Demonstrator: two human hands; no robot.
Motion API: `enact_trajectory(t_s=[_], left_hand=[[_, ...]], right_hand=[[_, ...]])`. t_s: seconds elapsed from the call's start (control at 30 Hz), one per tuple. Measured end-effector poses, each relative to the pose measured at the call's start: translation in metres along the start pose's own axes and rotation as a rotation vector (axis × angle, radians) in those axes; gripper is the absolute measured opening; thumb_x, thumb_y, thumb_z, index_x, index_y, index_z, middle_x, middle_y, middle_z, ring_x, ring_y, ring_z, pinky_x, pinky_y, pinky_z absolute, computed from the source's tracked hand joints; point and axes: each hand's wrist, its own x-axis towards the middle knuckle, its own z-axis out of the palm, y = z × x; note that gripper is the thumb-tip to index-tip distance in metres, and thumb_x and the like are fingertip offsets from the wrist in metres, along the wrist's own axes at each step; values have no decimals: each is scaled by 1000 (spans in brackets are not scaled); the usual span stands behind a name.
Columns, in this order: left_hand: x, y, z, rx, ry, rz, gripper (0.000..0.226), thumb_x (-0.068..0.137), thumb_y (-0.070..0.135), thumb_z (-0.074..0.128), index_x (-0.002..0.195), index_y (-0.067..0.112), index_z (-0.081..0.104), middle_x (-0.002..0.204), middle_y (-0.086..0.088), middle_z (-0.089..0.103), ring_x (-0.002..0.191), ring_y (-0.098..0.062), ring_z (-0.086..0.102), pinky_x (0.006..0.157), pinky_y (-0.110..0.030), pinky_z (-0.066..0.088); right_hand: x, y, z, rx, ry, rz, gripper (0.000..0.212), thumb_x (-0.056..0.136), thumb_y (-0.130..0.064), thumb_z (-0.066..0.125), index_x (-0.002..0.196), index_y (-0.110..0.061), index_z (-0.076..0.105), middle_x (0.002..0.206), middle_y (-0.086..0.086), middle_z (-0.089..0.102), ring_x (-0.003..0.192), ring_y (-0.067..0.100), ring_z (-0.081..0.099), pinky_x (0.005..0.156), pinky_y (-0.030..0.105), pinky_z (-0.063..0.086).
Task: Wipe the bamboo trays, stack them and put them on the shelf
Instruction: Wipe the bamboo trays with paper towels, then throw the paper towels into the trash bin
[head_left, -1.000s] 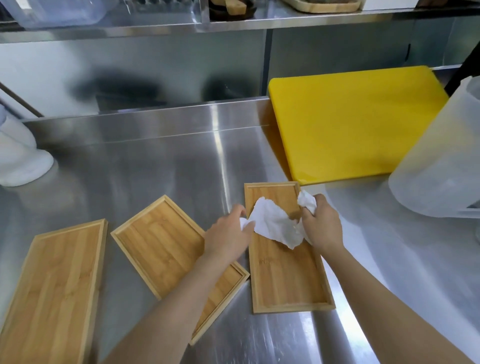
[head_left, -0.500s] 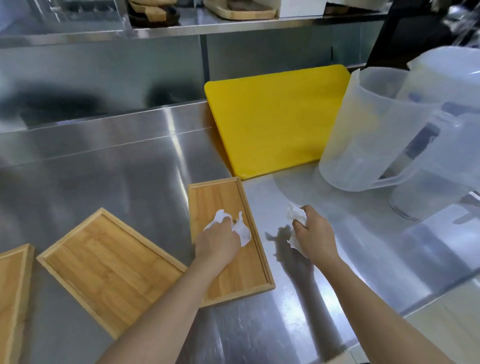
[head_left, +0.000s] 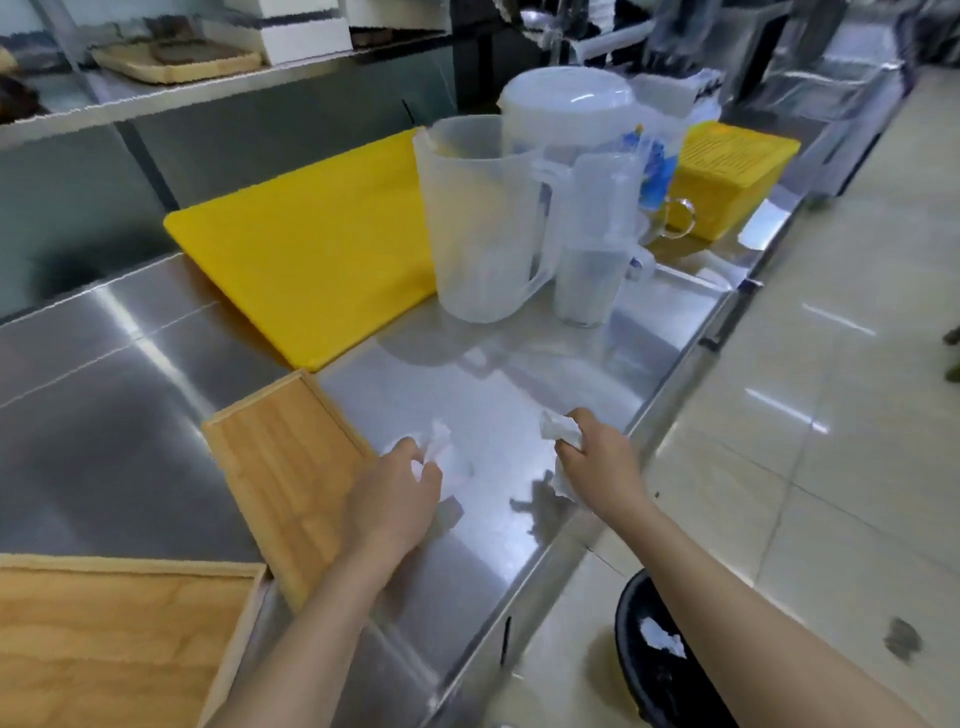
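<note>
While two bamboo trays (head_left: 280, 467) lie flat, each hand's grip (left (head_left: 397, 499), right (head_left: 602, 467)) pinches one tissue piece (head_left: 558, 431).

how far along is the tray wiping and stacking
Early on. Nothing looks finished: the two bamboo trays in view, one by the left hand and one nearer, lie separate on the steel counter, unstacked. In hand: each hand, right too, holds a torn paper piece. Left: wiping, stacking, shelving on the shelf.

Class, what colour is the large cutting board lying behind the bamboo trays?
Bright yellow. The cutting board shows best in the head view.
</note>
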Motion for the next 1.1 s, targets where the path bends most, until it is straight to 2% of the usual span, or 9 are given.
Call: enact_trajectory(t_s=[0.13,0.3,0.4,0.5,0.63,0.77,0.87,1.0,1.1], left_hand=[[-16,40,25,-46,-26,71,21,86,25,45,72,10,48,63,-3,52,70,-31,47,53,-34,30],[-32,99,73,-62,-92,184,31,81,18,48,56,20,31,79,-11,48,74,-31,42,63,-34,29],[-35,127,113,-81,-115,183,23,78,25,47,59,20,34,72,-2,44,69,-27,41,57,-34,29],[-42,152,170,-149,-184,114,10,77,22,49,70,17,43,64,8,52,60,-16,48,51,-29,32],[-65,178,267,-191,-270,27,23,86,14,39,64,11,43,60,3,59,64,-29,47,56,-33,32],[-83,179,363,-137,-421,-86,22,87,20,44,103,10,56,105,-8,56,96,-31,55,79,-36,43],[-87,166,412,-156,-499,-153,59,81,17,52,136,16,33,116,1,30,101,-24,44,86,-34,37],[-83,136,489,-106,-439,-7,38,78,-4,35,115,3,37,119,-13,34,101,-24,34,91,-38,41],[-80,106,546,-173,-271,79,33,85,0,49,116,10,42,115,0,33,93,-17,42,76,-26,38]], right_hand=[[-32,43,-31,28,52,96,9,85,-9,47,89,-5,53,74,7,51,72,30,50,58,34,33],[-53,116,-76,65,191,237,13,83,-10,46,72,-9,39,68,16,52,68,36,48,58,38,34],[-57,168,-97,79,234,288,21,84,-13,47,66,-13,35,62,4,45,64,30,43,53,35,30],[-66,224,-108,117,257,381,27,87,-31,50,70,-12,40,59,-5,43,61,26,44,49,32,30],[-92,297,-113,217,234,593,40,78,-57,51,90,-19,41,73,-11,48,70,17,49,64,37,39],[-109,368,-96,387,146,658,33,77,-39,42,104,-21,37,105,-4,50,91,18,51,77,37,41],[-113,408,-67,380,116,621,35,80,-18,37,114,-15,34,116,0,39,104,20,45,85,31,36],[-111,472,-5,222,164,585,39,84,4,34,119,-9,40,115,3,43,105,22,45,85,30,37],[-108,518,44,169,286,449,36,84,1,37,116,-15,45,103,4,49,91,21,45,79,34,41]])
